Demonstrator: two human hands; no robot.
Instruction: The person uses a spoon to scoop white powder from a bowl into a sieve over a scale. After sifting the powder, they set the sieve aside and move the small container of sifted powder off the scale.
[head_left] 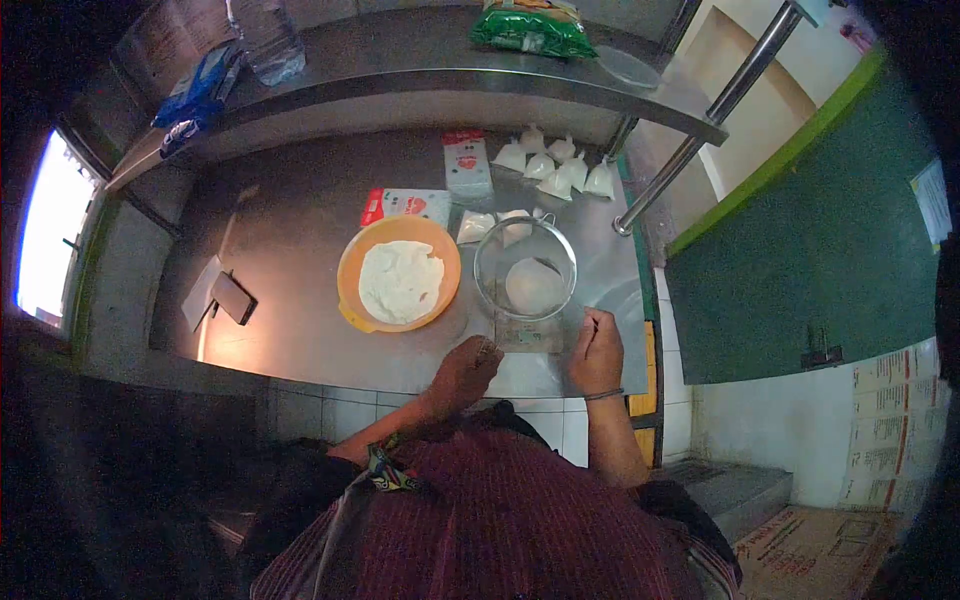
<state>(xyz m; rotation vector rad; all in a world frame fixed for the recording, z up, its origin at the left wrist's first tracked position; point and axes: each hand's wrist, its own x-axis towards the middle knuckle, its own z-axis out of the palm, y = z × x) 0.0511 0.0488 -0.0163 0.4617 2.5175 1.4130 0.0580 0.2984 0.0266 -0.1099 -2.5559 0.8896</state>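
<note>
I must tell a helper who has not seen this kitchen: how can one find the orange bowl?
Look at the steel counter under the shelf. The orange bowl sits near its middle, left of a clear container. It alone is orange and round, filled with white dough-like mass.

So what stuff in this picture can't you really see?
Head view:
- What the left hand pinches: too small, hidden by its fingers.
- Print on the red-and-white packet: too small.
- Contents of the small tied bags: too small.
- Bottle top: cut off by the edge.
</note>
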